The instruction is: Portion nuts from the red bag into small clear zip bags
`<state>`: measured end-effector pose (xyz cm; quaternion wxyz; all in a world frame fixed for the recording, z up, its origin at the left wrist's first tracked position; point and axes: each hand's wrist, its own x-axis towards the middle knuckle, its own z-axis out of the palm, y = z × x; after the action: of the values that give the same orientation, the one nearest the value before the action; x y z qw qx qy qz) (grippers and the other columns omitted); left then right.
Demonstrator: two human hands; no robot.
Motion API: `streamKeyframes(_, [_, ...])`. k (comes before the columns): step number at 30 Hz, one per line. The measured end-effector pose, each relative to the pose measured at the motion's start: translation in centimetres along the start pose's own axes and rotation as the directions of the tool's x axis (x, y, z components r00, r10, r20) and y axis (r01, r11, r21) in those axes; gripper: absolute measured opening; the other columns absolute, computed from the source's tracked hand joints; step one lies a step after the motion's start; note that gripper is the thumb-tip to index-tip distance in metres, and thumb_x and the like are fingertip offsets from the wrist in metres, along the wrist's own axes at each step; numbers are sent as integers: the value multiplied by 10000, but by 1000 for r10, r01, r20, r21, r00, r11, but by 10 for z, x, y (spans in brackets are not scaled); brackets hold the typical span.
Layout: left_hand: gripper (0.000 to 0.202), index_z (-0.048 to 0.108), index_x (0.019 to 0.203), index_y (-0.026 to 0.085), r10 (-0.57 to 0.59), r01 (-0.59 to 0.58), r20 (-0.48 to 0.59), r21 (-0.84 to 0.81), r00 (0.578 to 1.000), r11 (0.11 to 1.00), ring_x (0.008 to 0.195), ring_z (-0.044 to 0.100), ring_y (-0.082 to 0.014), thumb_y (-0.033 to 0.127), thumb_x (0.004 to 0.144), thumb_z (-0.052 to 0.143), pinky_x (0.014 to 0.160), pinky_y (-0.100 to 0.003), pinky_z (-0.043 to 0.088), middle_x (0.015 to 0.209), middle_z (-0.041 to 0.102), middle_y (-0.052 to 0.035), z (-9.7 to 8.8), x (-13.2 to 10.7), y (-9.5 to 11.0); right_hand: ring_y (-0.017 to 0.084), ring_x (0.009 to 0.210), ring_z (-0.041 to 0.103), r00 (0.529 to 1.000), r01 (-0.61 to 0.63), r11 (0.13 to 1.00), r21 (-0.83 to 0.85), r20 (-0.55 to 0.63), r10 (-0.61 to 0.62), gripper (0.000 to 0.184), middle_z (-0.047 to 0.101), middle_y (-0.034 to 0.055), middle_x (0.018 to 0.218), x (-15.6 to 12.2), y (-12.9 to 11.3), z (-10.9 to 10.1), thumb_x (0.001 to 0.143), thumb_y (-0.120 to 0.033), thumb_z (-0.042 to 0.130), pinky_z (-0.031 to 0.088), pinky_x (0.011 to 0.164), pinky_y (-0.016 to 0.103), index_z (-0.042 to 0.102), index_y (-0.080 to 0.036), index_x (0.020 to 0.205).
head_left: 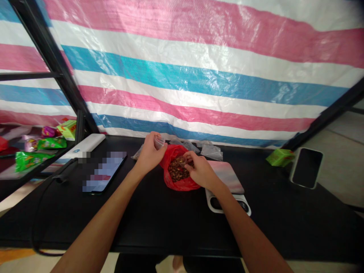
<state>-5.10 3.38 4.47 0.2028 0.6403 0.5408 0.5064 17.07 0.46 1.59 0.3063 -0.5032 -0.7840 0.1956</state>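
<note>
Where red bag (178, 184) gapes, brown seeds (176, 170) heap.

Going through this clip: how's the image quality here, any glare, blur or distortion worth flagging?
Head view: wide-angle distortion bows the striped tarp and the edge of the black table; glare glints along the tarp's creases; a pixelated mosaic covers the phone screen; the left hand and right hand look fairly sharp, with no obvious motion blur.

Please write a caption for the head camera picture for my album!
Left hand and right hand hold clear cups at a red plastic bag of brown seeds.
</note>
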Motion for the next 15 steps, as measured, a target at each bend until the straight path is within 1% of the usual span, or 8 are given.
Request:
streamKeyframes(1, [260,519,1048,214,37,-37,21,3,999,999,856,578,-159,278,838,659,823,-286,481,951,590,-12,1,0,1,221,1008,699,1000,5,998,58,-11,-4,348,745,35,1043,1,3,-1,846,-53,595,484,933,383,567,-236,1141])
streamKeyframes(2, [256,520,1073,220,54,-53,73,-5,996,999,845,587,-157,281,856,641,821,-285,484,942,602,-8,2,-2,3,217,1013,700,1000,7,992,123,-28,-4,346,742,37,1054,2,5,-1,857,-64,583,498,931,380,551,-237,1154])
streamKeyframes(4, [292,516,1128,229,54,-51,193,-20,980,999,821,610,-161,275,865,633,810,-290,495,929,632,-3,7,-7,4,211,1030,699,998,11,968,251,-63,5,319,732,42,1076,4,8,-3,885,-98,558,518,941,384,522,-238,1169])
streamKeyframes(5, [329,500,1159,229,48,-42,233,-30,971,999,803,620,-165,259,860,633,801,-297,500,924,643,-4,10,-10,3,209,1044,696,996,23,952,306,-85,3,299,724,46,1088,5,7,-4,902,-120,549,524,952,388,512,-238,1175])
streamKeyframes(8, [427,452,1215,221,32,-20,288,-47,957,999,805,654,-183,236,841,657,805,-317,512,931,669,-14,22,-19,0,206,1097,676,986,107,911,399,-160,-45,266,693,60,1152,7,1,-7,950,-177,529,520,1000,391,508,-239,1209])
streamKeyframes(11, [337,523,1142,225,43,-34,351,-33,935,999,845,671,-202,272,843,670,809,-329,518,967,699,-26,29,-26,-1,210,1099,663,975,175,910,376,-198,-106,278,671,72,1199,5,-9,-12,967,-191,538,522,1004,384,543,-241,1240])
streamKeyframes(13, [275,570,1099,230,70,-67,388,-20,919,998,887,671,-213,268,843,664,820,-331,517,998,708,-29,31,-28,2,220,1085,652,971,200,929,310,-192,-145,288,665,72,1188,4,-14,-14,947,-171,569,523,997,391,587,-242,1227])
streamKeyframes(15, [262,601,1086,229,98,-111,394,11,914,994,942,662,-229,229,829,653,849,-339,510,1027,709,-37,32,-30,5,228,1095,632,963,239,943,233,-180,-200,303,652,69,1159,2,-16,-16,913,-124,591,507,1016,402,637,-244,1187])
